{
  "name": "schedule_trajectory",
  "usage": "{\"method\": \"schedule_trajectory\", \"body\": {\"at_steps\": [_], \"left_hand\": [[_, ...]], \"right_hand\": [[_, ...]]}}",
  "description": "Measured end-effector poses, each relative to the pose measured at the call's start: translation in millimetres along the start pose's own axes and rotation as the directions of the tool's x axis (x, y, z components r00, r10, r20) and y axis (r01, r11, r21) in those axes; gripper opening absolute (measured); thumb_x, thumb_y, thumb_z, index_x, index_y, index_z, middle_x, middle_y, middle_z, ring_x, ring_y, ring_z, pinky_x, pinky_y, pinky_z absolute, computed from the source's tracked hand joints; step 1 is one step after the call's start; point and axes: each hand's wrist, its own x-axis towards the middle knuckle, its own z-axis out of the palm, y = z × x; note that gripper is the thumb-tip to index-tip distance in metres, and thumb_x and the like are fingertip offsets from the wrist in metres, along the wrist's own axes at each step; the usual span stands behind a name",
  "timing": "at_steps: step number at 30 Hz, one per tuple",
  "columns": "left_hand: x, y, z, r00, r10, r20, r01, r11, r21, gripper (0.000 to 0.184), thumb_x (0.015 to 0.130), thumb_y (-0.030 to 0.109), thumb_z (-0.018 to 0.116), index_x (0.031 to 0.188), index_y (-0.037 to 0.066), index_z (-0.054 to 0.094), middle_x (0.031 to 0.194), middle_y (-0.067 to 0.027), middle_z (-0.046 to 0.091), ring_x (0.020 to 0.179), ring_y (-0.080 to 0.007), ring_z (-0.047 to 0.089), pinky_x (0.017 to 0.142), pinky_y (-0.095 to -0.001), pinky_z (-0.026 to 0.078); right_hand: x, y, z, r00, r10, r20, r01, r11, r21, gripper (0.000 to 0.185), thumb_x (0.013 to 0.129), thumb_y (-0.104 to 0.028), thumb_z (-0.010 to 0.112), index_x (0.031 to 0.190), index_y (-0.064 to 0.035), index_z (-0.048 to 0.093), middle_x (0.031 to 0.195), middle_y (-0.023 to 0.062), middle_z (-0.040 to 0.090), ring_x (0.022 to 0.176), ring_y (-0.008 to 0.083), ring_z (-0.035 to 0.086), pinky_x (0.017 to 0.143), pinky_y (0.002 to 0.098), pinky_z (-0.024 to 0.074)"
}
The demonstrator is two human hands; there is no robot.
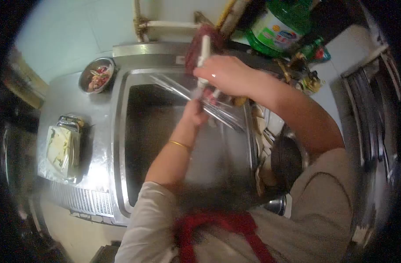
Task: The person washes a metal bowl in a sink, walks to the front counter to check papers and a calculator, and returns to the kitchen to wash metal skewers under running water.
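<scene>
Over the sink (121, 131), my left hand (195, 115) is closed around several long, thin, shiny sticks (222, 119), which look like metal chopsticks and are blurred. They slant across the far half of the basin. Just beyond, my right hand (229, 74) has its fingers curled on a white plastic tap (205, 48) above the sink's back edge. The tap's lower part is blurred between my hands, with something reddish beside it. A dark red mesh or cloth (194, 55) hangs behind the tap.
On the left counter stand a metal bowl (96, 75) of food scraps and a clear-wrapped pale block or box (62, 149). A green bottle (280, 26) stands at the back right. A dark round pan (287, 158) is right of the sink, beneath my right arm.
</scene>
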Motion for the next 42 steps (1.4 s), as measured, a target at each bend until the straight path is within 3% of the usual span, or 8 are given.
{"method": "schedule_trajectory", "body": {"at_steps": [16, 21, 25, 28, 33, 34, 39, 42], "left_hand": [[-110, 8, 21, 0.948, 0.212, -0.238, -0.209, 0.977, 0.039, 0.027, 0.091, 0.033, 0.046, 0.109, 0.015, 0.053, 0.108, 0.0002, 0.056, 0.105, -0.0199, 0.052, 0.093, -0.0417, 0.041], [-141, 4, 20, 0.957, 0.233, -0.171, -0.212, 0.969, 0.130, 0.022, 0.092, 0.032, 0.046, 0.102, 0.014, 0.051, 0.083, 0.0005, 0.049, 0.076, -0.0161, 0.049, 0.086, -0.0387, 0.044], [-163, -2, 26, 0.847, 0.353, -0.397, -0.215, 0.911, 0.351, 0.029, 0.088, 0.042, 0.050, 0.097, 0.014, 0.050, 0.065, 0.0016, 0.035, 0.060, -0.0125, 0.040, 0.068, -0.0300, 0.045], [-183, -10, 26, 0.768, 0.434, -0.471, -0.187, 0.855, 0.483, 0.043, 0.084, 0.054, 0.049, 0.099, 0.013, 0.051, 0.070, 0.0013, 0.044, 0.061, -0.0130, 0.042, 0.062, -0.0274, 0.042], [-199, -42, 22, 0.978, 0.200, -0.056, -0.129, 0.797, 0.590, 0.082, 0.082, 0.069, 0.029, 0.137, 0.008, 0.029, 0.124, -0.0101, 0.044, 0.114, -0.0244, 0.042, 0.097, -0.0403, 0.033], [-198, -41, 7, 0.974, 0.173, -0.146, -0.027, 0.731, 0.682, 0.085, 0.082, 0.069, 0.026, 0.140, 0.007, 0.022, 0.133, -0.0119, 0.038, 0.123, -0.0259, 0.035, 0.103, -0.0412, 0.028], [-184, -79, -50, 0.935, -0.053, -0.350, 0.264, 0.763, 0.590, 0.088, 0.082, 0.070, 0.029, 0.138, 0.003, 0.024, 0.136, -0.0138, 0.034, 0.124, -0.0262, 0.035, 0.102, -0.0411, 0.029], [-200, -88, -24, 0.912, -0.108, -0.396, 0.353, 0.699, 0.622, 0.088, 0.081, 0.070, 0.034, 0.136, 0.001, 0.028, 0.120, -0.0118, 0.044, 0.113, -0.0242, 0.043, 0.098, -0.0403, 0.033]], "right_hand": [[6, -29, 7, 0.978, 0.210, 0.005, -0.209, 0.975, -0.078, 0.022, 0.074, -0.013, 0.058, 0.096, -0.0078, 0.058, 0.090, 0.0136, 0.060, 0.084, 0.0311, 0.061, 0.069, 0.0434, 0.0502], [18, -55, 10, 0.861, 0.508, 0.034, -0.507, 0.861, -0.040, 0.020, 0.078, -0.017, 0.054, 0.092, -0.0058, 0.063, 0.095, 0.0120, 0.064, 0.090, 0.0281, 0.063, 0.070, 0.0436, 0.0509], [35, -68, 26, 0.758, 0.649, -0.058, -0.648, 0.761, 0.042, 0.024, 0.081, -0.017, 0.048, 0.097, -0.0071, 0.061, 0.091, 0.0124, 0.065, 0.081, 0.0301, 0.064, 0.073, 0.0435, 0.0487], [14, -94, 52, 0.544, 0.536, -0.646, -0.693, 0.721, 0.014, 0.032, 0.075, -0.016, 0.057, 0.106, -0.0080, 0.053, 0.100, 0.0129, 0.058, 0.097, 0.0275, 0.054, 0.082, 0.0454, 0.0403], [-62, -199, 113, 0.852, 0.500, 0.157, -0.477, 0.616, 0.627, 0.072, 0.073, -0.021, 0.055, 0.135, 0.0007, 0.027, 0.137, 0.0296, 0.026, 0.124, 0.0403, 0.034, 0.103, 0.0514, 0.0253], [-81, -208, 107, 0.877, 0.352, 0.327, -0.467, 0.465, 0.752, 0.047, 0.070, -0.020, 0.058, 0.110, 0.0053, 0.050, 0.111, 0.0230, 0.054, 0.103, 0.0312, 0.055, 0.084, 0.0396, 0.0433], [-93, -244, 245, 0.676, 0.737, 0.020, -0.356, 0.302, 0.884, 0.032, 0.079, -0.019, 0.051, 0.107, -0.0029, 0.054, 0.091, 0.0178, 0.063, 0.086, 0.0331, 0.060, 0.074, 0.0415, 0.0458], [-137, -249, 168, 0.715, 0.592, 0.372, -0.604, 0.253, 0.756, 0.025, 0.082, -0.017, 0.047, 0.100, -0.0017, 0.056, 0.092, 0.0187, 0.062, 0.087, 0.0329, 0.060, 0.073, 0.0423, 0.0460]]}}
